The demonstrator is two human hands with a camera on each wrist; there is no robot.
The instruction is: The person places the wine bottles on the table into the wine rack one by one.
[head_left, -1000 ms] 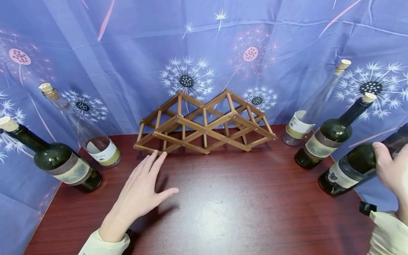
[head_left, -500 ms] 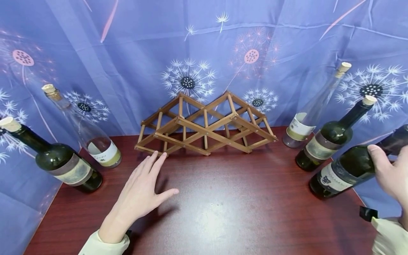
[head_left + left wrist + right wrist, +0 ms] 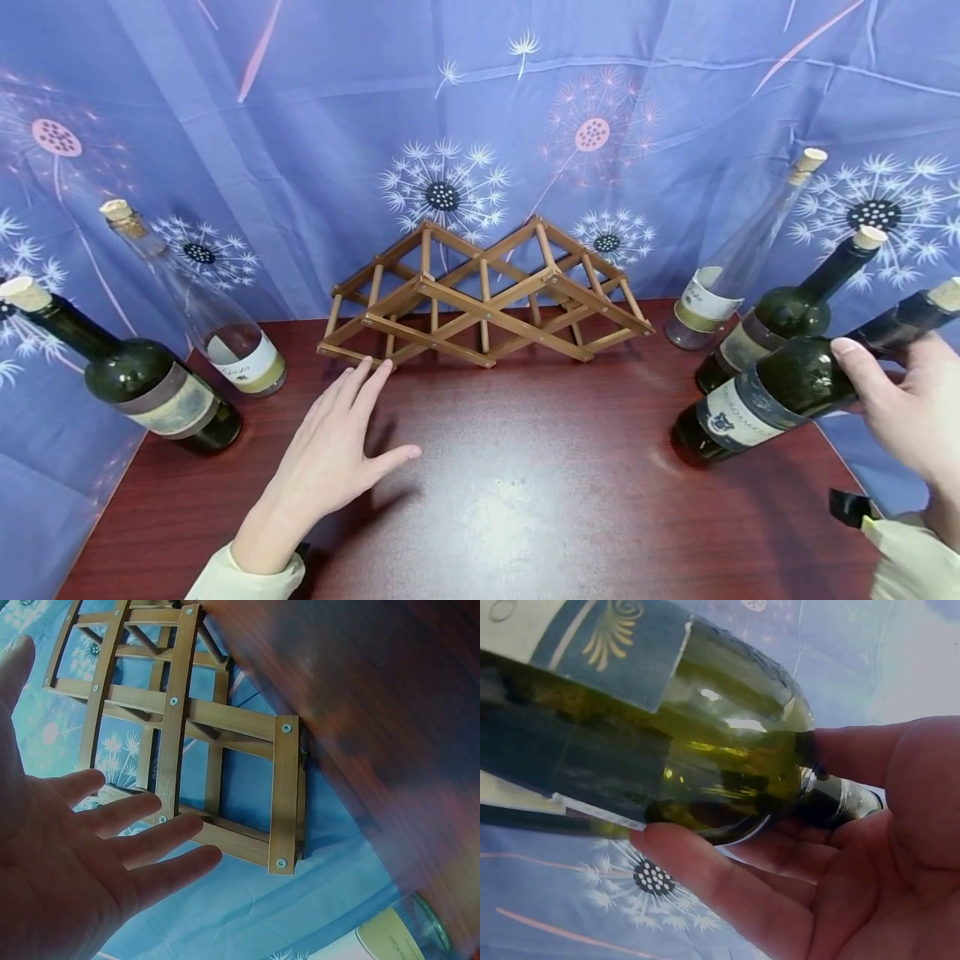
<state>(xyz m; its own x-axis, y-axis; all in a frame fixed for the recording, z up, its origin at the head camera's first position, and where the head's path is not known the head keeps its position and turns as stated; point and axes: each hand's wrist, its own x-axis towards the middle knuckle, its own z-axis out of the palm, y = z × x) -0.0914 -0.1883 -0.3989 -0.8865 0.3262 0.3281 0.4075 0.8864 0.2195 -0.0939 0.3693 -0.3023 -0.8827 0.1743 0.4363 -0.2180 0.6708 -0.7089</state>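
My right hand (image 3: 911,408) grips a dark green corked wine bottle (image 3: 750,408) around its shoulder and neck. The bottle leans, neck to the right, base low over the table; whether it touches is unclear. In the right wrist view, thumb and fingers curl around the green glass (image 3: 735,750). My left hand (image 3: 330,458) is spread with straight fingers, fingertips by the lower left corner of a wooden lattice wine rack (image 3: 487,315). The left wrist view shows this hand (image 3: 67,862) holding nothing in front of the rack (image 3: 283,795); contact cannot be told.
On the left stand a clear corked bottle (image 3: 247,362) and a green corked bottle (image 3: 135,371). A clear bottle (image 3: 705,304) and another green bottle (image 3: 791,312) stand at the right, the latter partly behind the held one. Blue patterned cloth (image 3: 322,167) hangs behind the reddish-brown table (image 3: 562,500).
My right hand has moved the held wine bottle leftward, in front of the standing green bottle, and its cork has come into view. My left hand stays in place.
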